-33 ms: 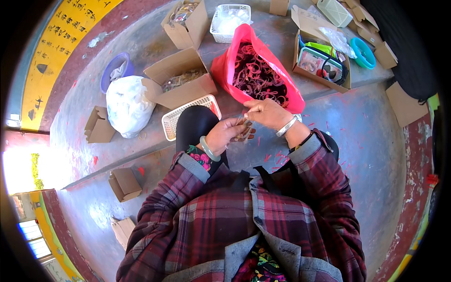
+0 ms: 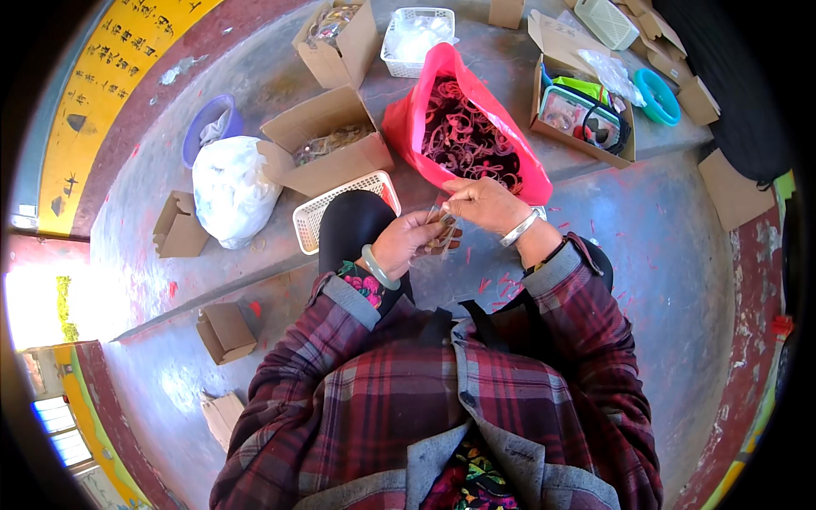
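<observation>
My left hand, with a pale green bangle on its wrist, and my right hand, with a silver bangle, meet over my knee. Between them they hold a small clear packet with brownish pieces in it; both hands pinch it. Just beyond the hands, an open red plastic bag full of dark red elastic loops lies on the concrete step. My plaid sleeves fill the lower part of the view.
A white mesh basket sits left of my knee, beside an open cardboard box, a white plastic bag and a blue bowl. A box of packaged items, a teal bowl and several small cartons lie around.
</observation>
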Tool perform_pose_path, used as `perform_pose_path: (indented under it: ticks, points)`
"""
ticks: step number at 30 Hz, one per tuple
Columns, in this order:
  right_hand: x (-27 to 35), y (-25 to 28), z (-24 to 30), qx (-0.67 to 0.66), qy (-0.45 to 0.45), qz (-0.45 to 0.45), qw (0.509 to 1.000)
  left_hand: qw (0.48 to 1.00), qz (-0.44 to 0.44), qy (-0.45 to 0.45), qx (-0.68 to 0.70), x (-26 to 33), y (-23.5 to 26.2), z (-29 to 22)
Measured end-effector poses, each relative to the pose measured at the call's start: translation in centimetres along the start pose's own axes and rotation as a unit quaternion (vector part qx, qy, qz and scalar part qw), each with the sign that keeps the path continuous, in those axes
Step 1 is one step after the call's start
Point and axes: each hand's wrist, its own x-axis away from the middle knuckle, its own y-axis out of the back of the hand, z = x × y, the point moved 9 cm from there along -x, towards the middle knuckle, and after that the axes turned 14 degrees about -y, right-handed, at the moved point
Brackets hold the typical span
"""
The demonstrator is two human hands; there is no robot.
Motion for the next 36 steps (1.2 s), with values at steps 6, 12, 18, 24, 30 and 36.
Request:
perform_pose_path:
  ticks: [6,12,18,24,30,36]
  points:
    - [-0.4,0.4,-0.2,0.005,0.019,-0.009,1.0,0.987,-0.035,0.022,0.155,-0.7,0.3,0.4]
    - [-0.8,2.9,-2.2,-0.15,-0.036,-0.118,0.981,0.979,-0.071,0.003,0.189,-0.2,-0.1,-1.5]
    - [-0.5,0.2,-1.6,-0.076,-0.081,0.052,0.992,0.992,-0.077,-0.015,0.094,-0.2,1.1,-0.6]
    - [-0.7,-0.6,-2.1,-0.068,-0.04,0.074,0.994,0.994,-0.065,-0.06,0.058,-0.3,0.4,-1.1]
    - [0.1,-0.7,0.0,-0.041,-0.007,0.057,0.997,0.991,-0.073,-0.063,0.095,-0.3,0.5,-0.3]
    - [0.2,-0.7,0.1,-0.024,-0.028,0.067,0.997,0.988,-0.047,-0.067,0.131,-0.3,-0.1,-0.2]
